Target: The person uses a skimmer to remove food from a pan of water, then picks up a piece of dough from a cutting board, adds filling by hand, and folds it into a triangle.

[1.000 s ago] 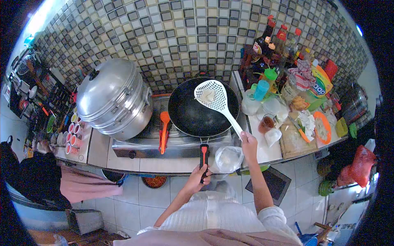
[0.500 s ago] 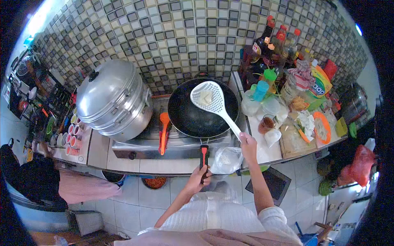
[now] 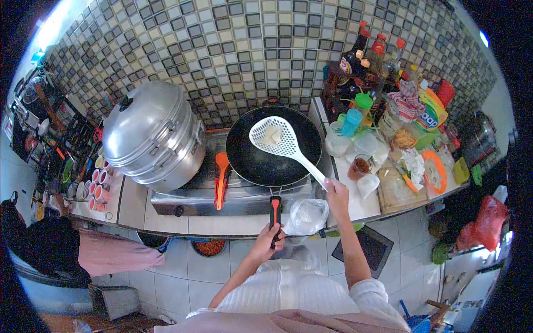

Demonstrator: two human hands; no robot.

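Head view: a lidded metal steamer (image 3: 152,139) is standing near an orange spatula (image 3: 222,163); the left hand (image 3: 268,243) is curling its fingers around a black frying pan's (image 3: 272,171) handle (image 3: 275,208); over the pan, a white perforated skimmer (image 3: 286,146) is carrying a pale lump (image 3: 272,135), the right hand (image 3: 336,196) gripping it.

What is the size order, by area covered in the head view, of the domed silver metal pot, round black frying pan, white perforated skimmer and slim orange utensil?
1. Silver pot
2. Frying pan, partly covered
3. White skimmer, held over the pan, so nearness may enlarge it
4. Orange utensil
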